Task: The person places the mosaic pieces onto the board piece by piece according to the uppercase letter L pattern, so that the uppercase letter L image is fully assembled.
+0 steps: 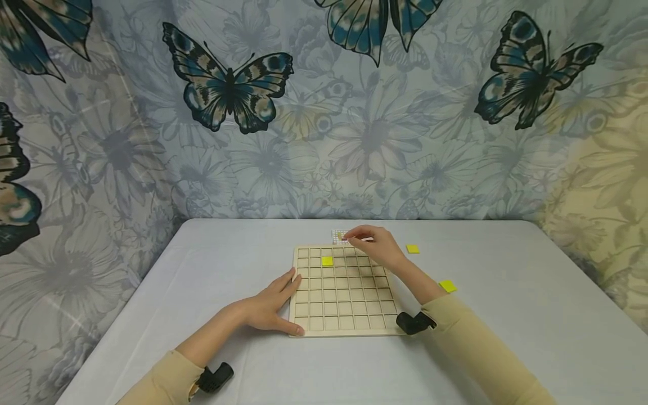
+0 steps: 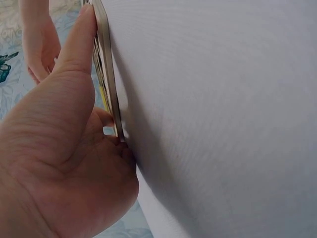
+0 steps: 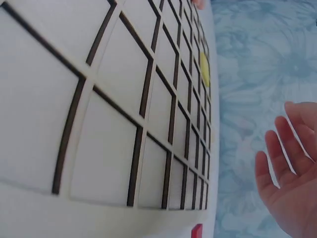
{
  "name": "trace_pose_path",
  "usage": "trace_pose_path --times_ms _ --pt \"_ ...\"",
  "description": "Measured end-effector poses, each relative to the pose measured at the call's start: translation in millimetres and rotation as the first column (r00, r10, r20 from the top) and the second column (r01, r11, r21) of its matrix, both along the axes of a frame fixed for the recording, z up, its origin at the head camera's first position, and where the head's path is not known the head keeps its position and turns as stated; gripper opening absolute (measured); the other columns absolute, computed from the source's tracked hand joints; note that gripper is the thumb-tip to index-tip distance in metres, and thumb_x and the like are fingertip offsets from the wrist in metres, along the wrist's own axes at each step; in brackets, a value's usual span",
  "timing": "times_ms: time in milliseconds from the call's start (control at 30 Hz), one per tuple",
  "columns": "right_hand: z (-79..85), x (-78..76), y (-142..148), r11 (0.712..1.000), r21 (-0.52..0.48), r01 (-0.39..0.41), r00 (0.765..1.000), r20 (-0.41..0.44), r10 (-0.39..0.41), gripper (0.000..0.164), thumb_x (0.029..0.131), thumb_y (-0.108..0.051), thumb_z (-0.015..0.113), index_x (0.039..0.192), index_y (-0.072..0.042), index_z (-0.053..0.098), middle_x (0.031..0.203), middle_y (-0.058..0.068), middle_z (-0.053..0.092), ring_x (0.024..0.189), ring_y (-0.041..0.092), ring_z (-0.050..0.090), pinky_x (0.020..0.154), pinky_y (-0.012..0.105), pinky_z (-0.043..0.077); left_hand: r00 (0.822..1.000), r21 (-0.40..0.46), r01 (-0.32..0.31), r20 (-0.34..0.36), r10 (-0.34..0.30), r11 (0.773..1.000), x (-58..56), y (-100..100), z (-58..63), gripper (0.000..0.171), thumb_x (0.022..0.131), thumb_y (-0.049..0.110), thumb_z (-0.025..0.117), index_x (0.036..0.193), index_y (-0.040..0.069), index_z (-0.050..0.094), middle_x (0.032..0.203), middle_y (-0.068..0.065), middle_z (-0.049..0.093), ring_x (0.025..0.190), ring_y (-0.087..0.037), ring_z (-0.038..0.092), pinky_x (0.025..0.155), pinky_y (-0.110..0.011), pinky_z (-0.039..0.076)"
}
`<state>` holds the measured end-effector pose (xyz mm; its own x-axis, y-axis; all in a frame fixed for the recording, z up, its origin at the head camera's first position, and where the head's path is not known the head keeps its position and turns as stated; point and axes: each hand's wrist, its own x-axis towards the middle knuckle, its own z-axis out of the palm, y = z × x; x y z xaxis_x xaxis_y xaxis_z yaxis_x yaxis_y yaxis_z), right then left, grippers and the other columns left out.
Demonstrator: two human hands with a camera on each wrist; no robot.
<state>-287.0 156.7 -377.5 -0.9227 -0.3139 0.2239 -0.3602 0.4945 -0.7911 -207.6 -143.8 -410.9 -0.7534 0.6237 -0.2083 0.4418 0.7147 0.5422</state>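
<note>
A pale wooden board (image 1: 344,292) with a grid of square cells lies on the table. One yellow square tile (image 1: 327,261) sits in a cell of its top row. My left hand (image 1: 270,304) rests along the board's left edge; its thumb touches the rim, as the left wrist view also shows. Over the board's far right part hovers my right hand (image 1: 377,244), its fingertips by a small printed grid card (image 1: 338,236) behind the board. In the right wrist view, the right hand (image 3: 292,168) has loosely bent fingers and nothing visible in them.
Two more yellow square tiles lie right of the board, one farther back (image 1: 412,248) and one beside the right forearm (image 1: 448,286). A small red piece (image 3: 196,231) shows past the board's edge in the right wrist view. Butterfly-patterned cloth (image 1: 273,163) hangs behind the white table (image 1: 212,253).
</note>
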Motion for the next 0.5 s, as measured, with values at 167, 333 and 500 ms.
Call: trace_pose_path --times_ms 167,333,500 --pt "1.1 0.8 15 0.993 -0.035 0.11 0.993 0.047 -0.108 0.023 0.098 -0.025 0.061 0.115 -0.013 0.071 0.119 0.005 0.067 0.102 0.028 0.06 0.085 0.046 0.049 1.0 0.0 -0.002 0.004 0.002 1.0 0.2 0 0.7 0.114 0.08 0.055 0.075 0.156 0.003 0.008 0.162 -0.018 -0.006 0.148 -0.034 -0.001 0.115 -0.053 0.015" --pt "1.0 1.7 32 0.98 -0.096 0.173 0.982 0.098 -0.164 0.028 0.099 -0.027 0.06 0.119 -0.01 0.068 0.122 0.009 0.064 0.106 0.029 0.058 0.092 0.047 0.045 1.0 0.0 -0.001 0.003 0.001 1.0 -0.2 0 0.2 0.114 0.08 0.055 0.075 0.156 0.003 0.009 0.162 -0.018 -0.006 0.148 -0.034 -0.001 0.115 -0.052 0.016" --pt "-2.3 0.0 51 0.966 -0.133 0.221 0.968 0.152 -0.201 0.032 0.098 -0.029 0.061 0.122 -0.009 0.066 0.125 0.012 0.062 0.119 0.028 0.053 0.099 0.047 0.042 1.0 0.011 0.008 0.002 -0.008 1.0 -0.5 -1 -0.5 0.114 0.08 0.054 0.075 0.156 0.002 0.008 0.161 -0.019 -0.006 0.148 -0.035 -0.001 0.115 -0.053 0.015"
